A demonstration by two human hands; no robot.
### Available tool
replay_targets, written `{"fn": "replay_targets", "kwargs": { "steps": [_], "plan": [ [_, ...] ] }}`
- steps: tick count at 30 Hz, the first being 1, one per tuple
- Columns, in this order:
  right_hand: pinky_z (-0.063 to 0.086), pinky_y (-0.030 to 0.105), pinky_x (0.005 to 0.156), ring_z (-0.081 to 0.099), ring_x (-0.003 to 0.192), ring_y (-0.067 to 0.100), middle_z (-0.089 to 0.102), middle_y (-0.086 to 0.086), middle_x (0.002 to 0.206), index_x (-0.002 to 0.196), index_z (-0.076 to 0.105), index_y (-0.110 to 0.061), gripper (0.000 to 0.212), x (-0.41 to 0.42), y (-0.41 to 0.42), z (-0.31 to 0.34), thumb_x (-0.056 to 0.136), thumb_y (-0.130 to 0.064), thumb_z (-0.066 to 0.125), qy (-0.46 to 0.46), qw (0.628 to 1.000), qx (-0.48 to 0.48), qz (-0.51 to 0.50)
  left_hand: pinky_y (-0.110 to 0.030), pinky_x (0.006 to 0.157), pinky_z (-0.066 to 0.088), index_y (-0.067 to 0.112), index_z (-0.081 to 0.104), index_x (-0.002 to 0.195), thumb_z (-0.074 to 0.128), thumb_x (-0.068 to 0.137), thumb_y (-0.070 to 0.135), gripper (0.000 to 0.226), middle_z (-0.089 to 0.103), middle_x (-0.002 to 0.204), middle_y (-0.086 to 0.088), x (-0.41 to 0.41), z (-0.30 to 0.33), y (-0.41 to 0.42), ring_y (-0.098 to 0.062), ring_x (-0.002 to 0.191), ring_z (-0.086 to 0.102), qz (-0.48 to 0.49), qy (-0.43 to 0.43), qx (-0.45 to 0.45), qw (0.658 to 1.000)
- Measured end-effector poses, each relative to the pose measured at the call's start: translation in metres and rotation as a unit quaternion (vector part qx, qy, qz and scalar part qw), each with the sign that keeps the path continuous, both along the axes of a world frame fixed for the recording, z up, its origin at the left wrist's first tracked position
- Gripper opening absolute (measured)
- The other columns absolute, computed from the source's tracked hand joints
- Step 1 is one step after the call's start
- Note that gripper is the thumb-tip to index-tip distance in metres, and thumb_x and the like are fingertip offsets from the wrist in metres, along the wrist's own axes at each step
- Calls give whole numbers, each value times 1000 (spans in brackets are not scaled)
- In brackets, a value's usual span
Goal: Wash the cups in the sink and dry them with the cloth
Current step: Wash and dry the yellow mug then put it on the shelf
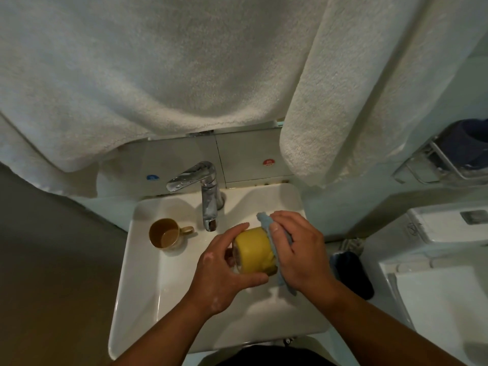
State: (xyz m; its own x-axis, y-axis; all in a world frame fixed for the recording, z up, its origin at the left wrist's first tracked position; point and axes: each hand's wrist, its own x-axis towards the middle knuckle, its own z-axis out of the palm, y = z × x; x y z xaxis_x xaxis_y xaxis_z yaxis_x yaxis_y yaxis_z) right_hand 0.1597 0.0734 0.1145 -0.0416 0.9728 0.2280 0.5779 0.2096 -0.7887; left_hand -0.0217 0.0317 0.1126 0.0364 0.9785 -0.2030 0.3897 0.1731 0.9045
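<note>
Over the white sink (137, 273) my left hand (224, 270) holds a yellow cup (253, 249) on its side, fingers wrapped around its left end. My right hand (295, 249) presses a light blue cloth (266, 220) against the cup's right end; the cloth hangs down below my palm. A second cup, brownish gold with a handle (165, 235), stands upright on the sink's left rim area, mouth up, apart from both hands.
A chrome tap (208, 196) rises at the sink's back centre, no water running. Large white towels (158, 75) hang overhead and at the right. A toilet (435, 273) stands right of the sink, a dark bin (351, 273) between them.
</note>
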Motion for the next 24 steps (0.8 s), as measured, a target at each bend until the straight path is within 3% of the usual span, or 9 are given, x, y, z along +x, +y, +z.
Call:
{"fn": "replay_targets", "kwargs": {
  "steps": [3, 6, 9, 11, 14, 18, 20, 22, 24],
  "plan": [
    [41, 6, 95, 59, 104, 0, 66, -3, 117, 116, 71, -13, 38, 0, -3, -3, 100, -36, 46, 4, 999, 52, -10, -35, 84, 62, 40, 47, 139, 102, 41, 40, 112, 64, 120, 7, 2, 4, 3, -15, 101, 71, 50, -83, -84, 992],
    [44, 13, 98, 61, 109, 9, 66, 2, 121, 118, 71, -11, 36, 4, -6, -9, 100, -33, 47, -3, 998, 70, 8, -36, 80, 63, 38, 59, 123, 99, 48, 47, 85, 67, 117, 6, 2, 10, 5, -11, 95, 72, 37, -89, -116, 989],
    [51, 25, 96, 61, 107, 9, 66, -2, 118, 118, 70, -16, 37, 8, -5, -12, 100, -38, 45, -4, 999, 38, 10, -37, 75, 63, 35, 61, 119, 95, 60, 44, 69, 65, 119, 0, 6, 16, 6, -20, 97, 72, 45, -132, -142, 980],
    [52, 35, 92, 59, 102, 8, 64, -9, 112, 116, 69, -22, 39, 6, 0, -10, 101, -43, 40, -18, 1000, 1, 4, -38, 73, 64, 30, 63, 116, 95, 55, 45, 70, 65, 116, -2, 9, 17, 5, -22, 95, 72, 68, -134, -134, 980],
    [46, 39, 98, 55, 104, 6, 62, -12, 113, 119, 67, -28, 43, -7, -3, -7, 101, -45, 32, -83, 996, -9, 15, -37, 75, 63, 33, 66, 112, 98, 47, 48, 74, 71, 106, 6, 8, 13, 5, -16, 88, 73, 74, -74, -87, 991],
    [42, 41, 108, 55, 114, 11, 62, -5, 124, 129, 64, -24, 40, -18, -16, 0, 104, -38, 37, -135, 977, 58, 154, -22, 77, 59, 34, 65, 113, 97, 59, 31, 63, 72, 102, 17, 4, 13, 4, -6, 94, 70, 24, -16, -41, 999],
    [37, 38, 112, 56, 114, 10, 62, -4, 125, 130, 64, -23, 39, -12, -14, 4, 105, -38, 37, -132, 968, 90, 193, -22, 78, 58, 33, 65, 117, 97, 60, 25, 66, 72, 105, 17, 4, 16, 1, -6, 97, 69, 16, -22, -26, 999],
    [32, 41, 116, 58, 113, 8, 66, -5, 122, 128, 65, -24, 46, -1, -6, 3, 105, -44, 31, -122, 975, 79, 167, -26, 75, 60, 32, 65, 120, 100, 55, 21, 76, 71, 108, 15, 3, 16, -2, -8, 99, 69, 14, -39, -24, 999],
    [37, 46, 112, 59, 108, 6, 68, -8, 116, 123, 69, -27, 48, 14, 3, -5, 104, -47, 29, -85, 991, 25, 96, -29, 73, 62, 35, 64, 122, 102, 50, 20, 83, 68, 110, 18, 2, 15, -6, -7, 101, 67, 15, -47, -21, 999]
  ]
}}
